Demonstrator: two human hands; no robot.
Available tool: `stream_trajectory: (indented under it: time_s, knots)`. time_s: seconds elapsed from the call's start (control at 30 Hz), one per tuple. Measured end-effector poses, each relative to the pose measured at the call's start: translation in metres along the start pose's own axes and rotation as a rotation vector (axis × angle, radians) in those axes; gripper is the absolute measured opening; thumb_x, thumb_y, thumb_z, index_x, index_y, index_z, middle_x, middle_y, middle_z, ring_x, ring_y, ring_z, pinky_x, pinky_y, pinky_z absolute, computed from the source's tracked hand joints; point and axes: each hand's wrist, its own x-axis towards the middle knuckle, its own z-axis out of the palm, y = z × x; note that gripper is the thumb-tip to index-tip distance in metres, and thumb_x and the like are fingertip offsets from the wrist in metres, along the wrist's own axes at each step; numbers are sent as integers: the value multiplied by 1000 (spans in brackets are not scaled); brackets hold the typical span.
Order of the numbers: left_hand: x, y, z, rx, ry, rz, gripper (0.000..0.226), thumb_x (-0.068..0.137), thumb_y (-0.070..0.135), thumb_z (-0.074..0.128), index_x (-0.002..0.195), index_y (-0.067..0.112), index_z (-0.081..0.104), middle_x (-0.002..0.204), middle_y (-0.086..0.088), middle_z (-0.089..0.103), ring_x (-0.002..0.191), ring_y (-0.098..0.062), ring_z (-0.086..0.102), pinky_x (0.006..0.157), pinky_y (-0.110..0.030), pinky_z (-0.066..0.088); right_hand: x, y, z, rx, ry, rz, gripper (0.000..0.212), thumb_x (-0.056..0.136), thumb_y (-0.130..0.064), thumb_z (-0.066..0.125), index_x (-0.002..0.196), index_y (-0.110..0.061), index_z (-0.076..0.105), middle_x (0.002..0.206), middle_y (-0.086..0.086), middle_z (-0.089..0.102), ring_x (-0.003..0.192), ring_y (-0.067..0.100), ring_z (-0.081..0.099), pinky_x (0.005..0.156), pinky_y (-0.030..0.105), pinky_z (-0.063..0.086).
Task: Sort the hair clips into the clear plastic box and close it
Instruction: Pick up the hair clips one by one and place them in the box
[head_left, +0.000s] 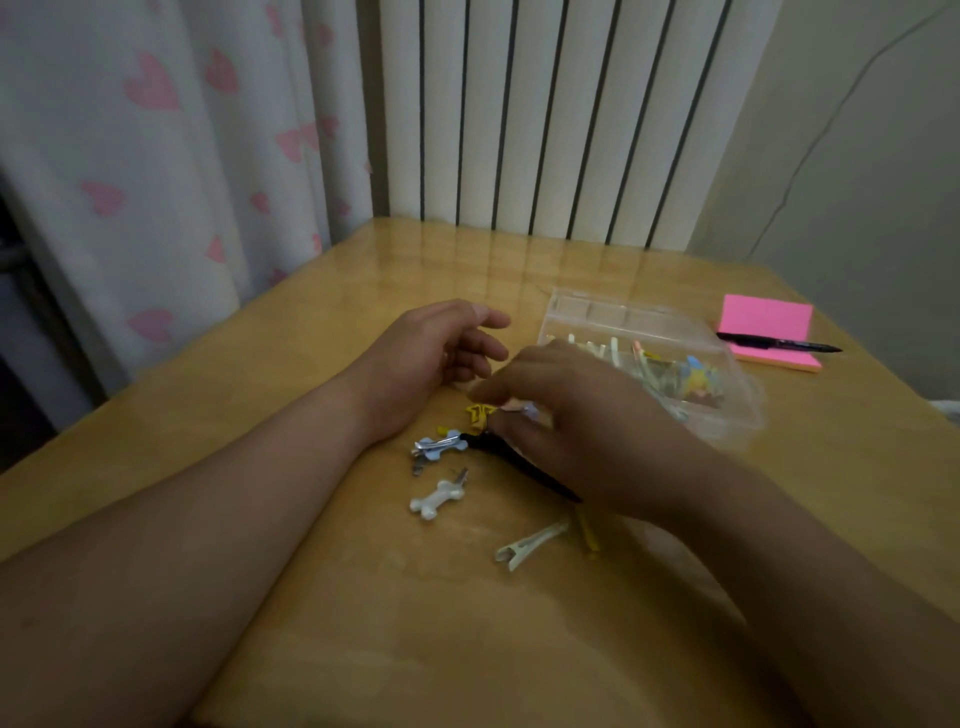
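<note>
Loose hair clips lie mid-table: a blue bone-shaped clip (439, 448), a white bone-shaped clip (436, 501), a long black clip (519, 465), a pale cream clip (530, 545) and a yellow clip (587, 530). My right hand (561, 415) hovers over them, its fingers pinched on a small yellow clip (479, 414). My left hand (441, 348) rests on the table to the left, fingers loosely apart and holding nothing. The clear plastic box (727, 415) stands open behind my right hand, with several clips inside.
A pink sticky-note pad (763, 322) with a black pen (779, 345) across it lies at the right, beyond the box. A heart-patterned curtain (156, 182) and a ribbed white radiator (561, 119) stand behind the wooden table (415, 623).
</note>
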Motion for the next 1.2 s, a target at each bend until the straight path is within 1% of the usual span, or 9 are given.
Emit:
stream_trajectory:
  time_s: [0.17, 0.4, 0.5, 0.6, 0.73, 0.83, 0.93, 1.07, 1.2]
  knots:
    - [2, 3, -1, -135, 3, -83, 38, 106, 34, 54, 126, 8, 72, 98, -10, 73, 83, -19, 64, 86, -37, 48, 15, -11, 21, -126, -110, -152, 30, 100, -40, 62, 128, -38, 72, 130, -17, 65, 126, 11, 47, 98, 40, 44]
    - [1, 3, 0, -134, 11, -94, 38, 104, 34, 56, 126, 8, 72, 99, -10, 73, 88, -22, 64, 89, -38, 49, 17, -12, 31, -78, -40, -155, 13, 95, -34, 68, 105, -27, 70, 109, -10, 65, 110, 13, 51, 91, 42, 47]
    - [1, 2, -2, -136, 3, -99, 39, 104, 35, 57, 129, 9, 71, 106, -15, 72, 99, -30, 64, 89, -42, 49, 15, -12, 23, -65, 22, -126, 15, 95, -31, 69, 106, -23, 65, 113, -5, 65, 109, 10, 48, 88, 26, 40]
    - [3, -1, -3, -86, -11, -58, 40, 102, 36, 58, 127, 9, 72, 112, -19, 71, 101, -33, 65, 93, -48, 47, 9, -1, 5, 61, 137, 27, 16, 97, -29, 69, 111, -26, 62, 108, -11, 64, 97, 6, 56, 83, 28, 49]
    - [3, -1, 2, -30, 15, -22, 34, 107, 27, 52, 124, 6, 73, 93, -10, 75, 80, -18, 65, 80, -36, 46, 1, 34, -32, 167, 289, 323, 19, 100, -26, 68, 119, -29, 67, 103, -14, 67, 94, 1, 61, 79, 22, 52]
    - [3, 1, 3, -48, 13, -30, 35, 107, 27, 51, 126, 5, 71, 93, -10, 74, 78, -16, 65, 77, -34, 46, -8, 65, -61, 182, 328, 525, 14, 98, -25, 72, 112, -26, 72, 98, -12, 69, 91, 5, 64, 74, 25, 51]
    - [3, 0, 2, -51, 9, -32, 35, 106, 28, 52, 125, 5, 71, 94, -11, 74, 79, -17, 65, 77, -33, 46, -21, 87, -77, 76, 186, 664, 12, 94, -29, 78, 106, -24, 77, 93, -7, 72, 85, 9, 66, 64, 23, 46]
    - [3, 0, 2, -51, 4, -27, 36, 106, 28, 52, 126, 5, 71, 96, -12, 74, 80, -18, 64, 77, -34, 46, -25, 95, -75, -90, -93, 772, 10, 88, -29, 84, 95, -24, 78, 90, -4, 73, 82, 12, 64, 68, 28, 49]
    - [1, 2, 3, -53, 0, -32, 35, 107, 27, 50, 125, 5, 71, 95, -12, 73, 80, -17, 64, 77, -33, 47, -22, 99, -70, -202, -131, 803, 16, 83, -32, 88, 87, -28, 74, 85, -6, 68, 77, 12, 61, 70, 31, 51]
